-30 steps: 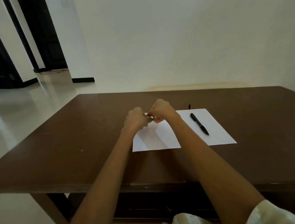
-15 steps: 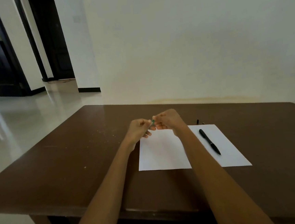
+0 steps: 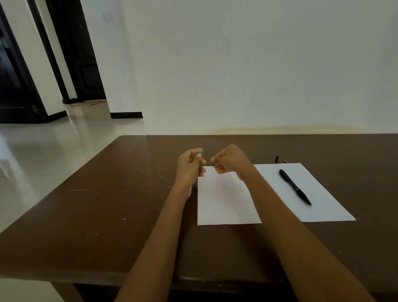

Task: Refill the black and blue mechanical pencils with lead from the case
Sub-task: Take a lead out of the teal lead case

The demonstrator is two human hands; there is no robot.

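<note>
1. A wide dark-brown wooden table (image 3: 103, 219) fills the lower half of the frame, and a white sheet of paper (image 3: 224, 201) lies on it right of centre.
2. Both hands are raised just above the paper's far left corner, near each other but apart.
3. The left hand (image 3: 190, 164) is curled, and a small green-tipped object (image 3: 200, 152) is pinched at its fingertips; whether this belongs to the lead case cannot be told.
4. The right hand (image 3: 228, 159) is closed into a loose fist; what it pinches, if anything, cannot be told.
5. The slim black mechanical pencil (image 3: 294, 187) lies on the paper to the right of the hands, its long axis running from upper left to lower right, tip toward the viewer.
6. The right hand is judged the nearer one for reaching it.
7. Two tiny dark pieces (image 3: 277, 159) rest beyond the paper's far edge.
8. No blue pencil is made out.
</note>
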